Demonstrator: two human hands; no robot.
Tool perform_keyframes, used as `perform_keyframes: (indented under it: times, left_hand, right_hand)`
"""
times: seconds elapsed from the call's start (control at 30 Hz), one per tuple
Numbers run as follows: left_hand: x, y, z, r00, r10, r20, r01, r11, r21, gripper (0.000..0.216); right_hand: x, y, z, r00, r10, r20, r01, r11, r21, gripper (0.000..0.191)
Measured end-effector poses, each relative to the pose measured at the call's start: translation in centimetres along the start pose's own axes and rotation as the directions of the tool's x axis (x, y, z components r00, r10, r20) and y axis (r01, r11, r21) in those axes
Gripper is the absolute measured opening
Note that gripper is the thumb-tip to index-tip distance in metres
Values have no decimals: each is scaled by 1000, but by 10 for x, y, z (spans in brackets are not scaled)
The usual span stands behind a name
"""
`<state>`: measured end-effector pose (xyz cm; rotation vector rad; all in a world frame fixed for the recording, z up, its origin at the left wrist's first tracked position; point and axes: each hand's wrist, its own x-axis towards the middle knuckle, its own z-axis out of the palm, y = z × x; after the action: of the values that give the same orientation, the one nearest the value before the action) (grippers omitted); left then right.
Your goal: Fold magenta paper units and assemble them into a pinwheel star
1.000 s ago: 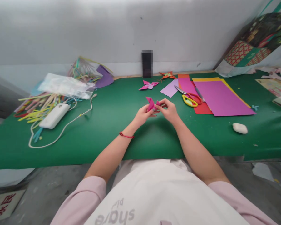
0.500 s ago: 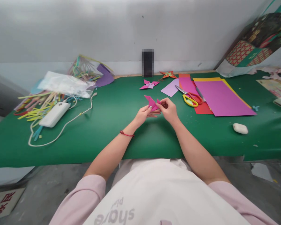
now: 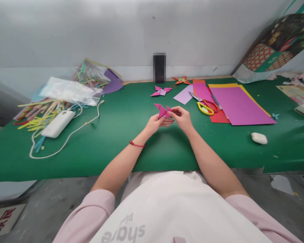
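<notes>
Live at the green table (image 3: 116, 135): pink folded paper (image 3: 162, 111) is up front, mid-table, off the surface, btwn both hands. L hand (image 3: 154, 125) has it gripped low w/ the thumb on top, fingers reaching out underneath; R hand (image 3: 182, 118) is narrowed to a pinch on its R-hand tip. Pointy corner sticking up on the L side!

Now for the lettering. White apron (image 3: 177, 202), lower centre: "share" in grey, upside down from up here; a shorter word by it starts "pl", rest n/a, too faint. Down L on the floor, a pale board (image 3: 8, 219) w/ two big red Chinese chars, tilted; look like 民 and 永. Patterned bag (image 3: 270, 57), far R: marks on its green band, too small to read. No brand legible on the white power bank (image 3: 58, 124), L side, w/ its cable (image 3: 71, 137) looping round.

Just beyond the hands: pink-and-lilac star (image 3: 162, 91), orange star (image 3: 181, 80) behind it to the R, then lilac sheet (image 3: 184, 94). Scissors (image 3: 202, 101), red + yellow handles, lie nr the R hand, touching the coloured paper. Big purple sheet (image 3: 243, 104) sits atop a yellow one (image 3: 225, 85).
</notes>
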<state>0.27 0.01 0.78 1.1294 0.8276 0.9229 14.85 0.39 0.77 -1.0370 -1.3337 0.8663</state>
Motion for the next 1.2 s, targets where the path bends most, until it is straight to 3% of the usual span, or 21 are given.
perform_keyframes:
  times: [0.2,0.37,0.6,0.8,1.2]
  left_hand:
    - [-5,6,0,998,-49,35,52,994,-96,23]
    - [-5,5,1,999,-15,52,20,995,-98,27]
    - [-5,3,6,1000,18,-26,-20,997,-77,24]
    - [-3,3,6,999,27,-26,-28,999,-21,27]
    - [1,-1,8,997,59,-55,-49,984,169,12]
  right_hand:
    - [2,2,-3,993,36,115,-45,996,72,31]
    - [-2,5,4,999,31,10,-32,994,105,36]
    - [-7,6,16,993,36,-109,-21,990,139,39]
    - [-9,6,19,990,3,-140,13,994,112,35]
    - [-11,4,20,989,-19,-145,33,995,96,31]
